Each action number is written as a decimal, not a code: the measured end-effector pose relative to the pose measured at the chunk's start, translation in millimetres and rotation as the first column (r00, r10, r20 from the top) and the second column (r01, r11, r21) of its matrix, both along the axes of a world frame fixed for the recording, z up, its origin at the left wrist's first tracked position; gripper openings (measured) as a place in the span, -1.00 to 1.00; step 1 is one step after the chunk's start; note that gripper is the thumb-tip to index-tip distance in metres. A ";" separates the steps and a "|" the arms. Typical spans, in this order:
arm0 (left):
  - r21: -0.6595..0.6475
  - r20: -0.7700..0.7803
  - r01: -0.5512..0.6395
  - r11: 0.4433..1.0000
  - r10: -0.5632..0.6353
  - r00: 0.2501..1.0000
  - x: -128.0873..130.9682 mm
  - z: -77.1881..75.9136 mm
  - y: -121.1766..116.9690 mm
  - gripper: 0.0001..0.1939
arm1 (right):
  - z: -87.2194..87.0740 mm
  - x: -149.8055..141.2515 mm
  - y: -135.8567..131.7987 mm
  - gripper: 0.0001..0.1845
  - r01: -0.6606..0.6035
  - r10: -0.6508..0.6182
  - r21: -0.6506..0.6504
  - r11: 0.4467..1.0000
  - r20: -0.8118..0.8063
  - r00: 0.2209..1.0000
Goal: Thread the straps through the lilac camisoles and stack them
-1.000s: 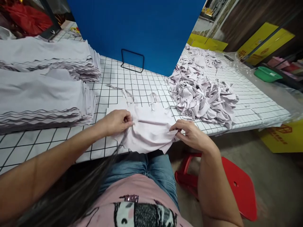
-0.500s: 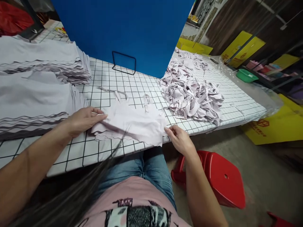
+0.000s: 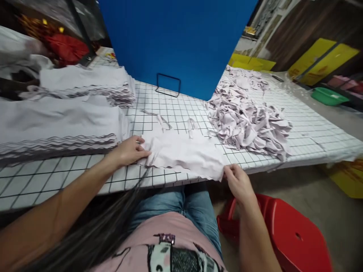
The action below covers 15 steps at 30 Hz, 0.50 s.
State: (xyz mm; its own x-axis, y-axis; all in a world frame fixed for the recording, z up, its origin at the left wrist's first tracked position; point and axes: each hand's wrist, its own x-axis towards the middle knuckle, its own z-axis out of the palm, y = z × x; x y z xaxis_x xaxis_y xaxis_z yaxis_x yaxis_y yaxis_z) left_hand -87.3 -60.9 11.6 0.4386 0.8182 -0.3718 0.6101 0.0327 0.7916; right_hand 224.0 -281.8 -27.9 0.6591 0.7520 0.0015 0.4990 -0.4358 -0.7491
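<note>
A pale pinkish strappy top (image 3: 187, 155) lies spread on the checked tablecloth (image 3: 176, 107), close to the table's front edge. Its thin straps (image 3: 193, 126) point away from me. My left hand (image 3: 132, 151) pinches the top's left edge, thumb and fingertips together on the cloth. At the lower right corner, my right hand (image 3: 238, 181) grips the fabric between thumb and fingers. Just left of the top, neat stacks of pale folded garments (image 3: 62, 117) show wavy edges.
A rumpled heap of similar cloth (image 3: 246, 121) lies to the right. A tall blue panel (image 3: 176, 41) with a black wire loop (image 3: 168, 85) stands behind. A red plastic stool (image 3: 297, 234) is at lower right; a green basin (image 3: 329, 96) sits farther right.
The top's front now lies flatter and wider, its diagonal fold at the left smoothed out. My right hand has drawn its corner outward. The camera view has turned left.
</note>
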 end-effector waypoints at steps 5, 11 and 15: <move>0.219 -0.193 0.130 0.967 -0.088 0.977 9.5 -4.4 -9.3 -0.67 | -22.1 -5.9 -7.9 -0.60 0.072 -0.041 0.104 0.992 -0.271 0.962; 0.218 -0.183 0.172 0.961 -0.133 0.974 12.8 1.8 -12.4 -0.70 | -4.5 -17.3 -8.9 -0.58 0.030 0.045 0.143 0.989 -0.494 0.868; -0.021 0.031 0.173 0.985 -0.172 0.985 6.9 16.6 -13.5 -0.59 | 26.1 -12.6 -12.0 -0.63 0.098 0.088 0.229 0.968 -0.682 0.727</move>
